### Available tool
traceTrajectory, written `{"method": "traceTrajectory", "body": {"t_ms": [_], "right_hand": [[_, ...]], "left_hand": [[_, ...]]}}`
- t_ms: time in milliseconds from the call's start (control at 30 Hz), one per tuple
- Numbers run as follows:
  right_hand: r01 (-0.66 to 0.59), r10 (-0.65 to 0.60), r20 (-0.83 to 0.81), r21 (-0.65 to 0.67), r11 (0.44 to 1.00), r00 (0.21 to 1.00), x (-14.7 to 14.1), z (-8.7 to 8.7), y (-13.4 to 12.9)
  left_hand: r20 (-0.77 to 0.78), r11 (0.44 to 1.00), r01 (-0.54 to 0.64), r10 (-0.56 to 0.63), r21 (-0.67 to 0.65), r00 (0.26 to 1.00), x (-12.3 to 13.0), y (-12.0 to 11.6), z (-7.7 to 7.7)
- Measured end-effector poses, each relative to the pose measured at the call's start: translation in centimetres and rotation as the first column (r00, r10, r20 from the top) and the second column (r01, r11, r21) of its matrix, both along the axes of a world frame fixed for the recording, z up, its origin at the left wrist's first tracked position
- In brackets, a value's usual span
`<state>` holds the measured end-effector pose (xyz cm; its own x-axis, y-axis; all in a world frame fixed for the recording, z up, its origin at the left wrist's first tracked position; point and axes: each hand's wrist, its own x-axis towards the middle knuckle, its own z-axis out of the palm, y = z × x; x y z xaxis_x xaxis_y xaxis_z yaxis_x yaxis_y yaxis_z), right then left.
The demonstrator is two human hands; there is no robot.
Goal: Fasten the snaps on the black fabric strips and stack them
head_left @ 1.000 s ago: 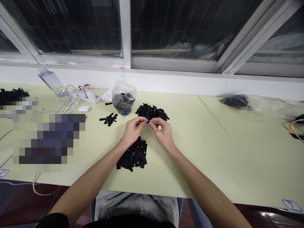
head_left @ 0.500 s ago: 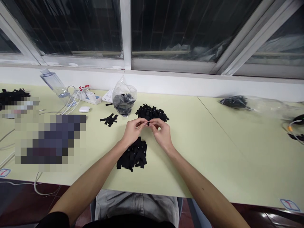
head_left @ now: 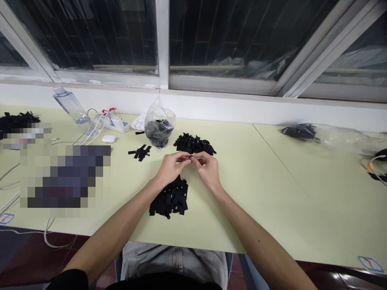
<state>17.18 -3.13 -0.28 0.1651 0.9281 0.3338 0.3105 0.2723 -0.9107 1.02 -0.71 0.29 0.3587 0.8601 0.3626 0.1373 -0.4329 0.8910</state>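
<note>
My left hand (head_left: 171, 168) and my right hand (head_left: 207, 168) meet fingertip to fingertip above the table. Between their pinched fingers is a small black strip (head_left: 190, 157), mostly hidden by the fingers. Just behind the hands lies a pile of black fabric strips (head_left: 193, 143). Nearer to me, partly under my left wrist, spreads another pile of black strips (head_left: 169, 199) with small pale marks or fittings on them. A few loose black strips (head_left: 140, 152) rest to the left of my left hand.
Behind the hands stands a clear plastic bag (head_left: 159, 125) with black pieces inside. To the left are a clear bottle (head_left: 71, 105), a power strip (head_left: 116, 124) with cables, a white case (head_left: 109, 139) and a blurred-out dark object (head_left: 71, 177). Another plastic bag (head_left: 338, 137) lies far right.
The fingertips have closed more over the black strip, so less of it shows. Both hands otherwise stay in nearly the same place; the view has shifted slightly.
</note>
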Motion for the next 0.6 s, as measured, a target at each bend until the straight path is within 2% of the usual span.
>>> {"method": "traceTrajectory", "body": {"t_ms": [200,433,600], "right_hand": [[-0.165,0.164,-0.044,-0.023,0.986,0.986,0.25,-0.01,0.23],[-0.292,0.28,-0.119,-0.102,0.951,0.953,0.24,-0.4,0.57],[-0.281,0.28,-0.025,-0.075,0.957,0.96,0.23,0.13,0.39]], "left_hand": [[-0.058,0.993,-0.102,0.105,0.06,0.993,-0.09,0.04,0.25],[-0.086,0.981,-0.174,0.182,0.086,0.98,-0.37,0.31,0.03],[-0.074,0.984,-0.151,0.158,0.094,0.985,-0.4,0.34,0.01]]}}
